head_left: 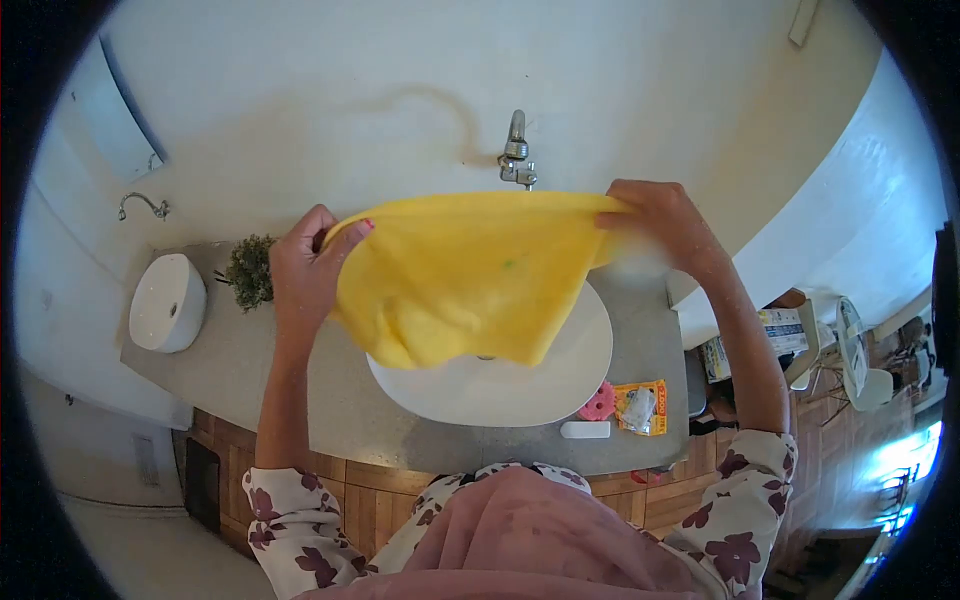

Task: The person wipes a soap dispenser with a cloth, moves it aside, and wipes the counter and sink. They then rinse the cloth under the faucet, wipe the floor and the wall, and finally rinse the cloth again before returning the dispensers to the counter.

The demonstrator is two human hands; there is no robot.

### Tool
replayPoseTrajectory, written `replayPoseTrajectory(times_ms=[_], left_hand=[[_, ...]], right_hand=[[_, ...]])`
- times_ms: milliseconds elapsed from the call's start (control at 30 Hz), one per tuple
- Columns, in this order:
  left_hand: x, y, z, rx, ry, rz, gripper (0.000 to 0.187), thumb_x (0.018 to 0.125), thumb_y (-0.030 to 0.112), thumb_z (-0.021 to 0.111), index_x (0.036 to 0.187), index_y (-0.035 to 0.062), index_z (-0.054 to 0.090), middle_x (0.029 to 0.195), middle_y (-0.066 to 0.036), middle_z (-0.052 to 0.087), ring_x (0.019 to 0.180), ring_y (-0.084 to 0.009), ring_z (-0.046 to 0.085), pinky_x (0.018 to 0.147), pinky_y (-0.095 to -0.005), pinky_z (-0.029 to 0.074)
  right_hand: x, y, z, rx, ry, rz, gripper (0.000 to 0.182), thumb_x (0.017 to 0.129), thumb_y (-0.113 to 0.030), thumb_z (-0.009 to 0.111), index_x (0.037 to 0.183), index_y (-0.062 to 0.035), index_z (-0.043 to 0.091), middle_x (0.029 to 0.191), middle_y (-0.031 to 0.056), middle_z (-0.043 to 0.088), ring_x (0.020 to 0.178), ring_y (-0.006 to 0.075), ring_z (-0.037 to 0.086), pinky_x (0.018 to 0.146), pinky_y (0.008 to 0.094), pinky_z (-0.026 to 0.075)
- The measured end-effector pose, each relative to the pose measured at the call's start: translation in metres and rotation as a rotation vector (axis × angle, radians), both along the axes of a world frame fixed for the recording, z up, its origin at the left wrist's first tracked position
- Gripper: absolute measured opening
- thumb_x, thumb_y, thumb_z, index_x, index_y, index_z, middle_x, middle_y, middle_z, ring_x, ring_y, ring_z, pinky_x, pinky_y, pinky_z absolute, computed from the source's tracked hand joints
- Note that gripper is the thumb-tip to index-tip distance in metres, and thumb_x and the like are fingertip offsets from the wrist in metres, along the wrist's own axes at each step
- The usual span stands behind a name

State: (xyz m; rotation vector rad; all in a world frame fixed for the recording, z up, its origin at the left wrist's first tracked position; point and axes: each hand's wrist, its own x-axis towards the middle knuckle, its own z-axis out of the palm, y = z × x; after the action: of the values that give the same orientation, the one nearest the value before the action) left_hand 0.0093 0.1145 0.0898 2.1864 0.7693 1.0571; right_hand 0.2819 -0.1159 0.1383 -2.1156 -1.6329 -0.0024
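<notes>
A yellow cloth (pixel 460 270) with a small green spot hangs stretched between my two hands. My left hand (pixel 308 262) pinches its upper left corner, thumb on top. At the upper right corner, my right hand (pixel 655 222) is closed on the cloth, its lower part blurred by motion. Below the cloth lies a white oval sink basin (pixel 500 395), its rear part hidden by the cloth. A chrome wall tap (pixel 516 150) shows just above the cloth's top edge.
On the grey counter (pixel 370 435), right of the basin, are a pink round item (pixel 598 402), a white block (pixel 585 430) and an orange packet (pixel 640 408). A potted plant (pixel 250 272) and second basin (pixel 185 303) stand left. Chairs (pixel 872 390) are far right.
</notes>
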Motion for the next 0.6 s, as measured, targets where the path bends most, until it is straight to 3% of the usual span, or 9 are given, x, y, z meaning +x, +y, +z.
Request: replayPoseTrajectory(times_ms=[133, 200, 300, 400, 533, 600], left_hand=[[0.011, -0.002, -0.009, -0.265, -0.157, -0.171, 0.026, 0.085, 0.018, 0.063, 0.068, 0.0081, 0.045, 0.063, 0.005, 0.040, 0.061, -0.0028, 0.039, 0.051, -0.0218, 0.031], [0.022, -0.017, -0.002, -0.766, -0.406, -0.335, 0.020, 0.086, 0.019, 0.060, 0.073, 0.0081, 0.049, 0.068, 0.004, 0.050, 0.066, -0.0034, 0.049, 0.054, -0.0201, 0.039], [0.028, -0.020, 0.002, -0.843, -0.375, -0.531, 0.016, 0.087, 0.022, 0.057, 0.081, 0.0075, 0.053, 0.077, 0.000, 0.060, 0.069, -0.0070, 0.058, 0.060, -0.0213, 0.047], [0.045, -0.035, 0.012, -0.918, -0.330, -0.529, 0.019, 0.087, 0.023, 0.059, 0.077, 0.0102, 0.049, 0.074, -0.001, 0.060, 0.065, -0.0061, 0.059, 0.058, -0.0197, 0.051], [0.066, -0.043, 0.007, -0.887, -0.332, -0.603, 0.018, 0.088, 0.025, 0.057, 0.085, 0.0075, 0.056, 0.079, -0.003, 0.062, 0.065, -0.0087, 0.060, 0.062, -0.0227, 0.051], [0.069, -0.040, -0.005, -0.825, -0.306, -0.621, 0.020, 0.088, 0.025, 0.058, 0.088, 0.0053, 0.057, 0.077, -0.002, 0.061, 0.068, -0.0084, 0.058, 0.065, -0.0222, 0.049]], right_hand=[[-0.004, 0.009, -0.012, -0.037, 0.246, -0.099, 0.023, 0.084, -0.024, 0.063, 0.088, -0.0016, 0.060, 0.069, 0.0091, 0.059, 0.063, 0.0172, 0.059, 0.062, 0.0303, 0.047], [-0.012, 0.014, -0.015, 0.013, 0.487, -0.108, 0.020, 0.085, -0.019, 0.063, 0.091, 0.0001, 0.061, 0.071, 0.0051, 0.061, 0.065, 0.0093, 0.055, 0.062, 0.0263, 0.045], [-0.032, 0.023, -0.007, 0.049, 0.663, -0.045, 0.020, 0.085, -0.018, 0.063, 0.091, 0.0015, 0.062, 0.075, 0.0026, 0.062, 0.067, 0.0076, 0.053, 0.062, 0.0260, 0.044], [-0.040, 0.040, -0.022, 0.156, 0.834, 0.129, 0.023, 0.084, -0.020, 0.064, 0.092, 0.0018, 0.062, 0.077, 0.0014, 0.062, 0.068, 0.0072, 0.053, 0.061, 0.0266, 0.044], [-0.060, 0.064, -0.028, 0.136, 0.795, 0.174, 0.031, 0.082, -0.026, 0.067, 0.091, 0.0023, 0.061, 0.076, 0.0053, 0.061, 0.070, 0.0124, 0.057, 0.062, 0.0288, 0.045], [-0.075, 0.066, -0.022, 0.167, 0.368, 0.138, 0.036, 0.077, -0.031, 0.071, 0.087, 0.0021, 0.059, 0.074, 0.0118, 0.060, 0.068, 0.0214, 0.059, 0.063, 0.0325, 0.046]])
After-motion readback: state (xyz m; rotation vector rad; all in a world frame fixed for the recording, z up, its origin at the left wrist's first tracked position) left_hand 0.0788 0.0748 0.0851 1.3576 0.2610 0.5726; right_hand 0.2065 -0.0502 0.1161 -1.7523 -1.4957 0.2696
